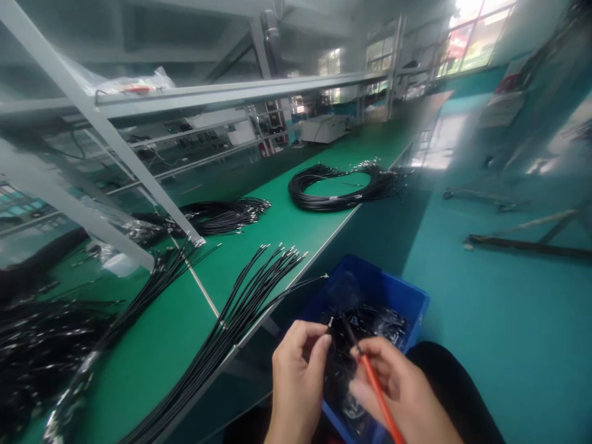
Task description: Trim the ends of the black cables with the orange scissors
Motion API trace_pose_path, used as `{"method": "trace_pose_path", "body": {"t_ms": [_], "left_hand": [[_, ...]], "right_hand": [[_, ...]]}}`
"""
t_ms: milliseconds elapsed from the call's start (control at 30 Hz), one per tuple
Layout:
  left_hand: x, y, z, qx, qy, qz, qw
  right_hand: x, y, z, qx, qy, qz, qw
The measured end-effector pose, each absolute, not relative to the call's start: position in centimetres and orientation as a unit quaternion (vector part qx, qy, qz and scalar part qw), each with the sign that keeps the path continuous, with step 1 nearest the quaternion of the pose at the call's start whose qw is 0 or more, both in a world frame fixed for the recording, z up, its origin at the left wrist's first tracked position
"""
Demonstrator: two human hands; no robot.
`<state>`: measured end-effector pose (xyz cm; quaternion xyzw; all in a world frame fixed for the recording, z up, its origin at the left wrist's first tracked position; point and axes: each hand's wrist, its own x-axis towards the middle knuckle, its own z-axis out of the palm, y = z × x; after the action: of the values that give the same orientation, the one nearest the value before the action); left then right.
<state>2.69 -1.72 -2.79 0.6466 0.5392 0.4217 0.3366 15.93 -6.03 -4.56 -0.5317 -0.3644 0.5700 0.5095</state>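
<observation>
My left hand (300,364) is closed in a pinch on a small black piece with a silver tip (330,322), just above the blue bin. To its right, my right hand (393,382) is closed around an orange-handled tool (377,385). The tool's thin dark shaft points up and left toward the pinched piece, and its exact kind is unclear. Below both hands, the blue bin (419,308) holds a jumble of small black parts and clear plastic. Beside my left hand, a bundle of black cables (235,308) with silver ends lies along the table edge.
A coil of black cables (314,200) and another cable bundle (217,216) lie farther back on the green table (277,228). More black cables (55,339) are heaped at the left. A white metal rack (124,154) rises from the table. A wheeled stand (481,198) is on the floor at right.
</observation>
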Motion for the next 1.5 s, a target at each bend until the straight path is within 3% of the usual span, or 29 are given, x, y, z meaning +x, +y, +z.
{"method": "trace_pose_path", "body": {"t_ms": [133, 433, 600, 867, 1000, 1067, 1167, 1300, 1500], "left_hand": [[3.1, -2.5, -2.3, 0.667, 0.528, 0.408, 0.332], [3.2, -3.4, -1.9, 0.658, 0.520, 0.404, 0.365], [2.9, -3.3, -1.8, 0.654, 0.523, 0.396, 0.377], [3.5, -3.8, -1.7, 0.683, 0.542, 0.388, 0.298], [3.0, -3.5, -1.4, 0.660, 0.546, 0.394, 0.333], [2.3, -3.0, -1.2, 0.625, 0.540, 0.400, 0.397], [1.1, -2.2, -0.7, 0.582, 0.516, 0.400, 0.486], [0.2, -1.7, -0.3, 0.554, 0.481, 0.409, 0.543], [0.3, -1.9, -0.5, 0.531, 0.447, 0.418, 0.586]], "right_hand": [[15.6, -4.9, -3.2, -0.527, -0.304, 0.509, 0.609], [14.4, -4.0, -2.7, -0.472, -0.269, 0.530, 0.652], [14.5, -4.2, -2.6, -0.482, -0.293, 0.524, 0.639], [13.9, -4.4, -3.1, -0.611, -0.395, 0.365, 0.581], [13.3, -5.2, -2.6, -0.639, -0.447, 0.288, 0.555], [13.6, -5.6, -2.4, -0.609, -0.467, 0.328, 0.550], [15.1, -5.5, -2.6, -0.519, -0.448, 0.511, 0.519], [17.5, -4.9, -2.9, -0.356, -0.392, 0.750, 0.397], [18.0, -5.3, -2.3, -0.335, -0.350, 0.795, 0.365]]}}
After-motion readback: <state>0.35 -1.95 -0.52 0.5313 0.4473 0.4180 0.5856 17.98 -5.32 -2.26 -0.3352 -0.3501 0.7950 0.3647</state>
